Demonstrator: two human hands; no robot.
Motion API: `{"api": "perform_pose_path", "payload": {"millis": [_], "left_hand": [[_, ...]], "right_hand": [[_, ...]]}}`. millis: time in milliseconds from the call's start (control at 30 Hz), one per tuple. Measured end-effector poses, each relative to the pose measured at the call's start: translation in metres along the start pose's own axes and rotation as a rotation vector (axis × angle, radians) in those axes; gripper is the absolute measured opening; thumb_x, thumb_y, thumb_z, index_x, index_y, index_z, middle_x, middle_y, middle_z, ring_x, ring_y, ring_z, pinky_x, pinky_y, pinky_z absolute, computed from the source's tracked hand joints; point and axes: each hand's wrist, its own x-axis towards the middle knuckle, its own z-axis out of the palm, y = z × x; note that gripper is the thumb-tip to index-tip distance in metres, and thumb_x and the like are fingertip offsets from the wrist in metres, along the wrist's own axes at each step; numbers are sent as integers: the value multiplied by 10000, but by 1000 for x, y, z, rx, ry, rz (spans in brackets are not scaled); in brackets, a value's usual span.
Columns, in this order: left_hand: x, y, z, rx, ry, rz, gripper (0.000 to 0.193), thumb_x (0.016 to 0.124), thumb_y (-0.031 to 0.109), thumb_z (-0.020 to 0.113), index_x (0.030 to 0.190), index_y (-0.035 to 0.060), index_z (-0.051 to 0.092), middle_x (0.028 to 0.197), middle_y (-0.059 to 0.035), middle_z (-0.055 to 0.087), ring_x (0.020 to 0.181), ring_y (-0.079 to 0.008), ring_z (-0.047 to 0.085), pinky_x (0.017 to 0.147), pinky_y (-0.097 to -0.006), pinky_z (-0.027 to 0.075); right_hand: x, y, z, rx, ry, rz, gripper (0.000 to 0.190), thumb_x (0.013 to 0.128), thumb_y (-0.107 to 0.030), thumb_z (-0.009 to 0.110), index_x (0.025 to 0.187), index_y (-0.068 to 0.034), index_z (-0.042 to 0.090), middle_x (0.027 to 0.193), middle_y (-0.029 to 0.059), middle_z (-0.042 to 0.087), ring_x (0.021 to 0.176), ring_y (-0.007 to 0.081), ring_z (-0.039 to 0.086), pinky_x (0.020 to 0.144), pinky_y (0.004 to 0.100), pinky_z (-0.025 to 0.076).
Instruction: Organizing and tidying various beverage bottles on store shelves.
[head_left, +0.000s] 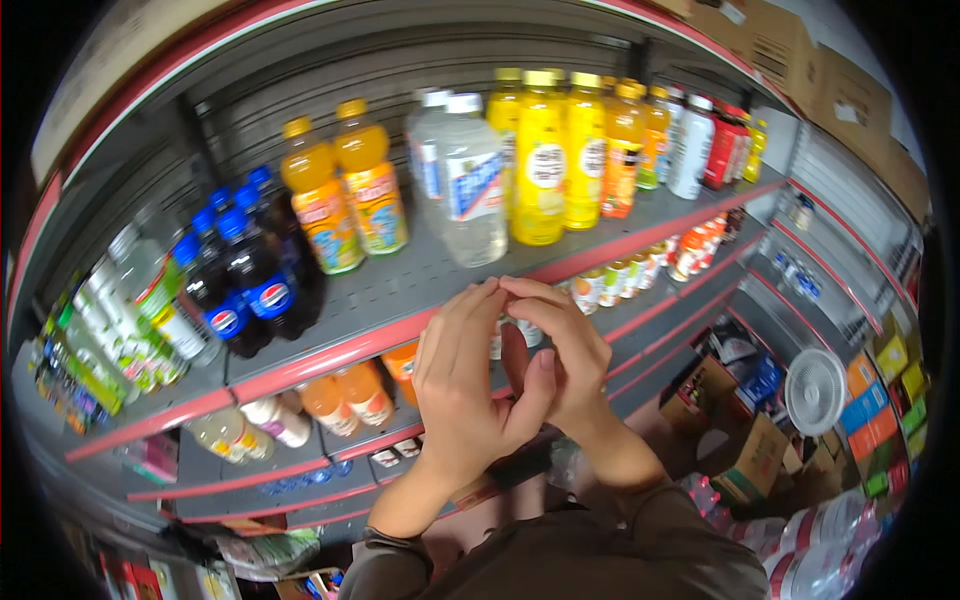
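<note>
My left hand (465, 390) and my right hand (570, 345) are raised in front of the shelf unit. Their curved fingers meet at the tips, and the thumbs cross near each other below. I see no object in either hand, and part of the lower shelf shows through the gap between them. Just beyond the fingertips runs the red front edge of the upper shelf (360, 341). On that shelf stand clear bottles with white caps (476, 202), yellow drink bottles (538, 195) and two orange drink bottles (371, 195).
Pepsi bottles (274, 300) with blue caps stand at the left. Lower down are orange drink bottles (367, 394) and small labelled bottles (589, 289). At the right sit a white plastic basket (814, 391), a cardboard box (754, 457) and packs of large clear bottles (817, 547).
</note>
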Motion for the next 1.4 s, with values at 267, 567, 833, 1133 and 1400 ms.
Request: {"api": "perform_pose_path", "payload": {"millis": [267, 567, 833, 1133, 1400], "left_hand": [[13, 9, 120, -171, -91, -22, 454, 824, 163, 775, 1190, -68, 637, 1119, -242, 682, 952, -401, 680, 806, -444, 557], [52, 6, 279, 77, -78, -85, 451, 801, 0, 758, 1234, 11, 634, 1261, -164, 639, 801, -285, 691, 659, -339, 577], [151, 16, 334, 331, 24, -107, 803, 768, -21, 735, 1510, 7, 428, 1573, -256, 407, 1021, -469, 688, 776, -483, 603], [198, -13, 359, 764, -35, -214, 869, 785, -27, 703, 1562, -16, 315, 1548, -287, 421, 911, -477, 712, 737, -496, 599], [137, 16, 360, 566, 335, -11, 815, 745, -7, 829, 1480, 20, 477, 1286, -193, 619, 914, -331, 683, 697, -395, 570]], "right_hand": [[8, 74, -101, -257, 115, 110, 301, 821, 39, 740, 1117, 21, 688, 1190, 223, 701, 972, 313, 727, 820, 373, 591], [17, 220, -206, -284, 95, 127, 318, 826, 33, 752, 1135, 12, 681, 1217, 174, 706, 867, 250, 712, 677, 299, 573], [112, 299, -220, -201, -94, 122, 725, 828, -22, 769, 1500, -108, 511, 1498, 209, 515, 770, 241, 722, 634, 310, 571], [143, 327, -212, -226, -161, 29, 832, 813, -12, 767, 1558, -98, 408, 1370, 192, 615, 1205, 428, 629, 952, 460, 546], [109, 298, -250, 111, -22, 259, 858, 686, -57, 924, 1448, -46, 531, 1308, 111, 670, 999, 221, 659, 771, 362, 518]]}}
